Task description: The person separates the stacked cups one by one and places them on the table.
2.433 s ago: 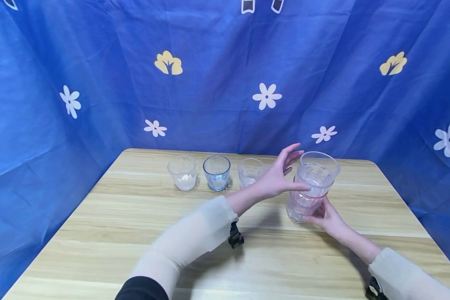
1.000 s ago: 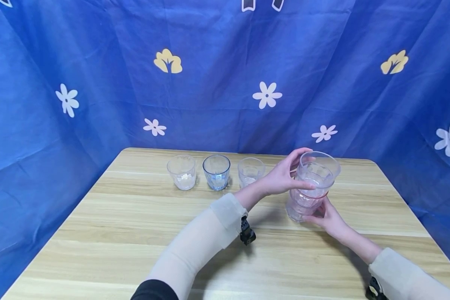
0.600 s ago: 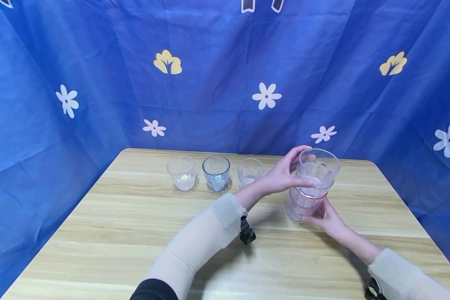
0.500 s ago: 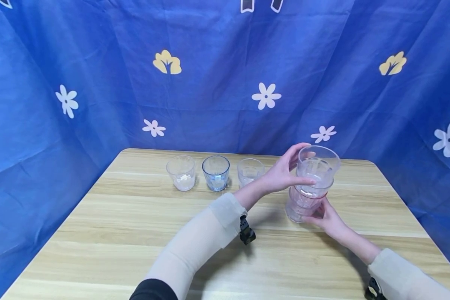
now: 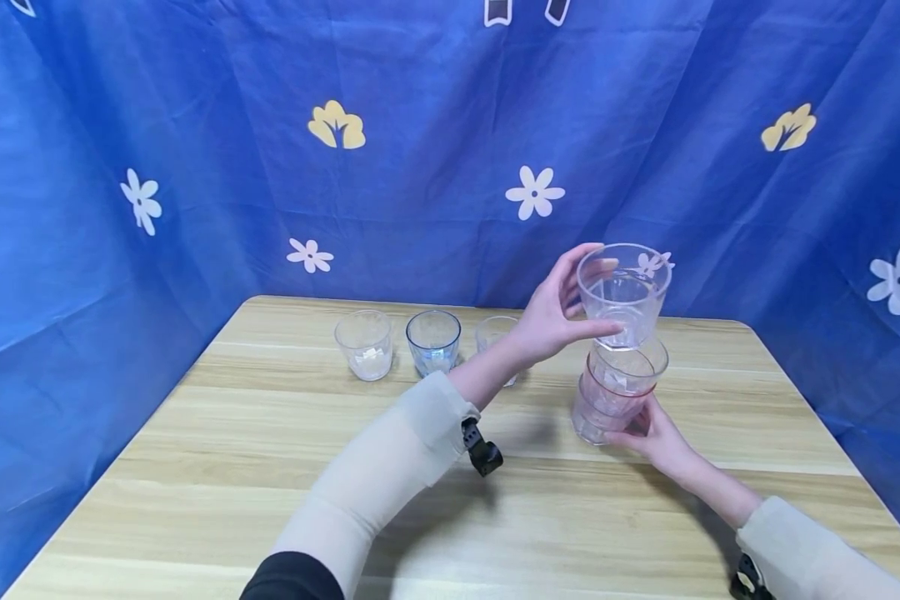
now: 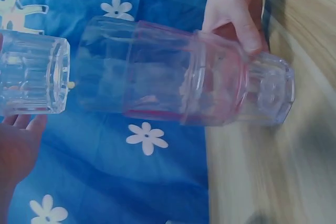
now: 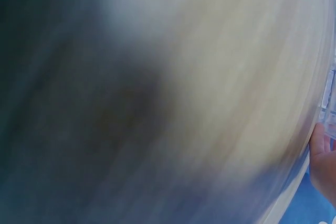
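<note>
My left hand (image 5: 551, 317) holds a clear drinking glass (image 5: 624, 292) by its side, thumb in front and fingers behind. The glass hangs just above a stack of nested glasses (image 5: 615, 392), apart from it; the left wrist view shows a gap between the glass's base and the stack (image 6: 163, 72). A red or pink tinted glass is among those in the stack. Near the stack's foot my right hand (image 5: 663, 442) grips the lowest glass, which stands on the table. In the right wrist view only part of the right hand (image 7: 324, 156) shows at the edge.
Three glasses stand in a row at the back of the wooden table (image 5: 270, 467): a clear one (image 5: 367, 350), a blue one (image 5: 432, 337) and another clear one (image 5: 495, 329) partly behind my left forearm. A blue patterned cloth (image 5: 435, 167) hangs behind the table.
My left hand took hold of the top glass and lifted it up out of the stack, slightly leftward. My right hand has stayed on the stack's lower part.
</note>
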`<state>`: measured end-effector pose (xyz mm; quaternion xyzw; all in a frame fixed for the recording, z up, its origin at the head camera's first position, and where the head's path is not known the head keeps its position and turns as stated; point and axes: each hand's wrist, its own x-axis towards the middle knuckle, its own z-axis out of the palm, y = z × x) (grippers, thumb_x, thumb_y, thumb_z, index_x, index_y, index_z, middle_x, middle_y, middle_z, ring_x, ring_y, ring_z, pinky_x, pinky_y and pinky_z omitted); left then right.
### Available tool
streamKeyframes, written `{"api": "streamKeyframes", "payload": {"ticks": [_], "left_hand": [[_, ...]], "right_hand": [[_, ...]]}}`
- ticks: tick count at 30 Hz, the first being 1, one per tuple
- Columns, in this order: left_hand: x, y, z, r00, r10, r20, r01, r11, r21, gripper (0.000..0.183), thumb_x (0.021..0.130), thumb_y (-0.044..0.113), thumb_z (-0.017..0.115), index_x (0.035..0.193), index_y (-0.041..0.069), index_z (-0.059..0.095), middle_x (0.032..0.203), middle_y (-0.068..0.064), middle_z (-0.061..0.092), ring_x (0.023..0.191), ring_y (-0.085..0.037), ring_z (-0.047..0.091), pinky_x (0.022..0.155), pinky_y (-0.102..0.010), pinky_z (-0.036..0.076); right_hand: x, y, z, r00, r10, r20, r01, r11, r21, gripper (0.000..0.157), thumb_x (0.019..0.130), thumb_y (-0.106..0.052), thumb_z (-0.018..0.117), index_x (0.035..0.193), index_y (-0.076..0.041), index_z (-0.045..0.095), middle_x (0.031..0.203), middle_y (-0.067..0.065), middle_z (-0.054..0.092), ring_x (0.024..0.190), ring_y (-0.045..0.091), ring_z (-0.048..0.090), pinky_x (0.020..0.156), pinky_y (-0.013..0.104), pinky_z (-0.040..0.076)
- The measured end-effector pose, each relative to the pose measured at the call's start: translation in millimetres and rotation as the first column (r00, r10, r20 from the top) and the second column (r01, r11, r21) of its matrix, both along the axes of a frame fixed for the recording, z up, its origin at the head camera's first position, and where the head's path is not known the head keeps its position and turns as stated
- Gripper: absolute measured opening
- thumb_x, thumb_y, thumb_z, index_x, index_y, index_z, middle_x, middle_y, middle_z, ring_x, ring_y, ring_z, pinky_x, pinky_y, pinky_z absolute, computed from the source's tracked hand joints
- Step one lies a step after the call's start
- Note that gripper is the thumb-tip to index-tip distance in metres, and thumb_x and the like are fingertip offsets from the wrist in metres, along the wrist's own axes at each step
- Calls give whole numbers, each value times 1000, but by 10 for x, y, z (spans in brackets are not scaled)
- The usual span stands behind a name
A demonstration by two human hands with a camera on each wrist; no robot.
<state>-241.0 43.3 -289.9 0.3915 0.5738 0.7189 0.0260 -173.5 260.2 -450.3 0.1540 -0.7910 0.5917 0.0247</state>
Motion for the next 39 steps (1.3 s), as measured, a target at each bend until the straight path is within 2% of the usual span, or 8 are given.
{"api": "streamKeyframes", "payload": {"ticks": [4, 10, 12, 20, 26, 30, 34, 39], "left_hand": [[18, -146, 14, 1000, 28, 9, -28, 999, 29, 90, 72, -21, 72, 146, 6, 29, 141, -20, 47, 128, -25, 48, 104, -38, 42], [73, -420, -61, 997, 72, 33, -73, 997, 26, 88, 73, -20, 72, 146, 5, 29, 143, -20, 46, 130, -29, 46, 103, -40, 42], [100, -518, -110, 996, 83, 43, -84, 996, 14, 88, 73, -20, 71, 146, 4, 28, 143, -21, 45, 130, -29, 45, 103, -41, 42], [266, -908, -373, 988, 108, 110, -100, 992, -71, 88, 74, -19, 70, 146, 4, 25, 145, -19, 43, 133, -28, 42, 103, -45, 41], [418, -1196, -590, 969, 182, 169, -163, 979, -120, 90, 71, -20, 70, 145, 2, 25, 146, -24, 39, 133, -33, 40, 103, -46, 41], [524, -1422, -728, 949, 232, 213, -205, 969, -142, 91, 70, -21, 71, 146, 1, 24, 147, -26, 37, 135, -35, 38, 105, -47, 38], [616, -1670, -851, 931, 278, 237, -247, 957, -153, 91, 71, -20, 71, 146, 0, 22, 148, -27, 35, 135, -37, 37, 98, -33, 46], [693, -1987, -948, 896, 368, 248, -321, 923, -210, 88, 74, -17, 70, 145, -1, 20, 148, -25, 36, 135, -36, 35, 85, -20, 47]], "right_hand": [[5, -4, 5, 1000, 0, -11, 0, 1000, -3, 74, 78, 12, 72, 136, 10, 27, 128, 29, 48, 107, -8, 50, 90, 14, 43], [6, -4, -17, 998, 17, -65, -19, 999, -34, 76, 75, 17, 69, 137, 12, 25, 122, -16, 51, 109, -10, 48, 90, 12, 42], [4, -3, -23, 997, 23, -75, -25, 999, -38, 76, 75, 17, 69, 137, 12, 26, 120, -24, 50, 110, -10, 48, 91, 12, 42], [9, 1, -36, 997, 28, -71, -32, 998, -52, 76, 75, 17, 69, 138, 5, 29, 120, -25, 51, 110, -9, 49, 91, 12, 42], [9, 0, -42, 996, 35, -84, -41, 997, -69, 74, 74, 18, 68, 136, -5, 35, 120, -26, 52, 110, -9, 49, 90, 12, 42], [5, 0, -34, 997, 32, -71, -36, 998, -58, 73, 74, 18, 68, 136, 5, 32, 120, -27, 51, 111, -10, 48, 90, 12, 42], [18, -1, -20, 998, 20, -56, -22, 999, -33, 75, 75, 16, 69, 135, 15, 24, 119, -28, 49, 111, -12, 46, 91, 10, 39], [21, 2, -31, 998, 17, -66, -19, 999, -37, 75, 75, 18, 69, 136, 12, 27, 120, -28, 50, 111, -11, 47, 91, 10, 40]]}}
